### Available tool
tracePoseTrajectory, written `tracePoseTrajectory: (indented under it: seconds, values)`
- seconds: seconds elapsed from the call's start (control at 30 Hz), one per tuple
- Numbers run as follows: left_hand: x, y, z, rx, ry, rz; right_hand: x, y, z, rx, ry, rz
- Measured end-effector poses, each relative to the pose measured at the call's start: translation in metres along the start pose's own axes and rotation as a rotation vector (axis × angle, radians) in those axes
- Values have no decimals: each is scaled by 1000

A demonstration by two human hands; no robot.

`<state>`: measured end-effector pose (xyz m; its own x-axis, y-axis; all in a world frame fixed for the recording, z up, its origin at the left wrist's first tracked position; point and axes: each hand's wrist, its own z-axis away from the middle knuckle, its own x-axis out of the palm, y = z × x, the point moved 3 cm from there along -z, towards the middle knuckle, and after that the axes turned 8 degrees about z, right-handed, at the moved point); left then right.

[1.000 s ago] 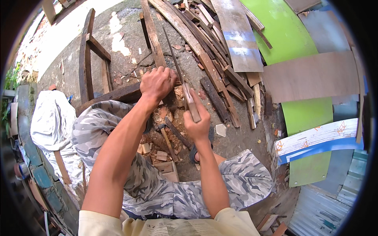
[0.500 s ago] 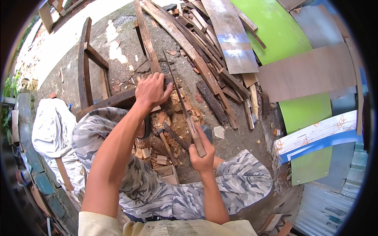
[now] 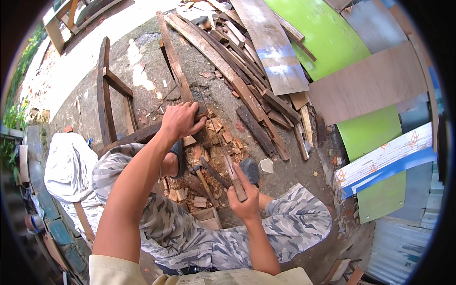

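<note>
Apparently sawing is the work in hand: the saw (image 3: 226, 156) slants from near right to far left, its blade alongside the right end of the dark bar (image 3: 137, 137). Whether the teeth sit in a cut is too small to tell. The right hand (image 3: 243, 202) has its grip wrapped around the handle (image 3: 239, 188), forefinger laid forward; the left hand (image 3: 180, 121) clasps the bar, thumb pointing toward the blade. As I judge it, the next stroke calls for the bar pinned firmly, the blade kept in line and that thumb kept clear.

Farther out, the right shoe (image 3: 249, 171) stands just beside the handle, limiting swing to the right, and the hammer (image 3: 205, 186) lies near left of it among chips (image 3: 180, 194). On the far side, the frame's rail (image 3: 175, 66) runs left of the blade tip and the pile (image 3: 240, 85) lies to its right, with concrete (image 3: 216, 90) between. To the near right, the knee (image 3: 308, 213) bounds the elbow's room.
</note>
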<state>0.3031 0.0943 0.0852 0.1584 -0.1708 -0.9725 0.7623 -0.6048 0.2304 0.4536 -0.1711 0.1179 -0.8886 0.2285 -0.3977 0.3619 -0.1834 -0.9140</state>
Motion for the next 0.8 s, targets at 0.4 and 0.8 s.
tracePoseTrajectory:
  seconds: [0.4, 0.8]
  values:
    - [-1, 8, 1, 26, 7, 92, 19, -3, -43, -132, 131, 5]
    - [-7, 14, 3, 8, -54, 4, -22, -15, 36, -51, 39, -21]
